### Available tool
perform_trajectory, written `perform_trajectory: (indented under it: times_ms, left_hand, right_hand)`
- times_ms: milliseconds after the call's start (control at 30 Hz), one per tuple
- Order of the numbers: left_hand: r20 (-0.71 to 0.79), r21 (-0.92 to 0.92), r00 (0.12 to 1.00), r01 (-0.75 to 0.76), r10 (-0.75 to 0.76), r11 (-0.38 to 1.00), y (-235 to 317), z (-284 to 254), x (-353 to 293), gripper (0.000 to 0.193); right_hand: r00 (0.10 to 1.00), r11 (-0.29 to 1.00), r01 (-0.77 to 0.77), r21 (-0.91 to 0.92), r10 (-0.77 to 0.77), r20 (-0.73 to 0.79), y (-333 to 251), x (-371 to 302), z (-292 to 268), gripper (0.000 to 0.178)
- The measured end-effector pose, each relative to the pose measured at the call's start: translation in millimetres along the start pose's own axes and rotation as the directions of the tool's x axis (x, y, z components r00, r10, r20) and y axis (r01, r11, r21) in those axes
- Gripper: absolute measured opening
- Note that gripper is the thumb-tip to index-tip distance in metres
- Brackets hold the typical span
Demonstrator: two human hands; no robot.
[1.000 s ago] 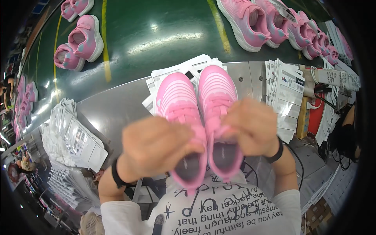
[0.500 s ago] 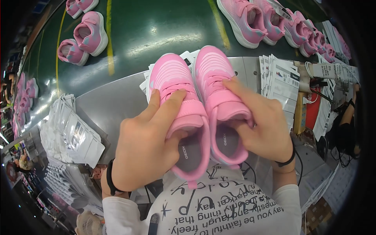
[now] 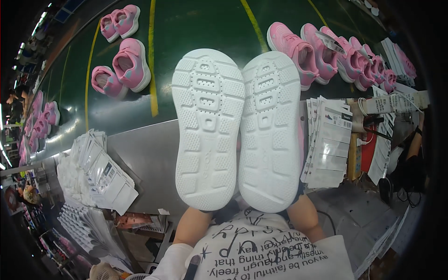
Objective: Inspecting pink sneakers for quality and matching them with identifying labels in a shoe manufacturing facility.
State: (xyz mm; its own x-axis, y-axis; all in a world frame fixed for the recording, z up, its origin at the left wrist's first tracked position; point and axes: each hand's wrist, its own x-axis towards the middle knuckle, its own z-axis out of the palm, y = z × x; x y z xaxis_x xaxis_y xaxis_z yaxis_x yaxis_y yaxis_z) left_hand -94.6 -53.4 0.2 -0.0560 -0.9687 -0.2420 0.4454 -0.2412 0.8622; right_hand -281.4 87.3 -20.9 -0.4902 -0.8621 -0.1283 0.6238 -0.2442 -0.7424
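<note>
A pair of pink sneakers is held up close before me with the white soles turned my way. The left sneaker (image 3: 207, 130) and the right sneaker (image 3: 270, 130) stand side by side, toe ends up, their treaded undersides hiding most of the pink uppers. My left forearm (image 3: 192, 226) and right forearm (image 3: 305, 218) run up behind the heel ends. Both hands and all fingers are hidden behind the soles, each hand at the sneaker on its own side.
Beyond the steel ledge (image 3: 149, 151), a green conveyor belt (image 3: 200, 28) with yellow lines carries several pink sneakers (image 3: 133, 65). Printed cards lie in a left stack (image 3: 107, 179) and a right stack (image 3: 329, 144). Another person's arm (image 3: 414, 145) shows at far right.
The sneakers have been tipped over, from uppers and insoles showing to soles showing. My hands, seen before gripping the shoe openings and straps, are now behind them.
</note>
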Motion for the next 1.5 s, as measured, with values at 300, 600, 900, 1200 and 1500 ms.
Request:
perform_trajectory:
  times_ms: [300,600,900,1200,1500]
  left_hand:
    - [0.337,0.322,0.941,-0.151,0.036,0.935,31,0,144,0.043]
    - [0.651,0.755,0.759,-0.644,-0.024,0.126,35,-22,144,0.040]
    - [0.388,0.807,0.813,-0.074,-0.433,0.585,23,-91,93,0.031]
    - [0.410,0.719,0.848,-0.073,-0.336,0.691,8,-89,84,0.034]
    - [0.807,0.588,0.586,-0.809,0.072,-0.010,23,-35,94,0.044]
  right_hand:
    - [0.981,0.945,0.036,-0.325,0.028,0.192,-9,138,30,0.041]
    - [0.757,-0.493,0.498,-0.714,-0.155,0.635,60,82,94,0.041]
    - [0.796,-0.666,0.504,-0.551,0.109,0.596,150,24,132,0.032]
    - [0.974,-0.033,0.221,-0.975,0.064,0.219,92,56,122,0.016]
    - [0.695,0.265,0.402,-0.877,-0.711,0.103,-13,25,95,0.014]
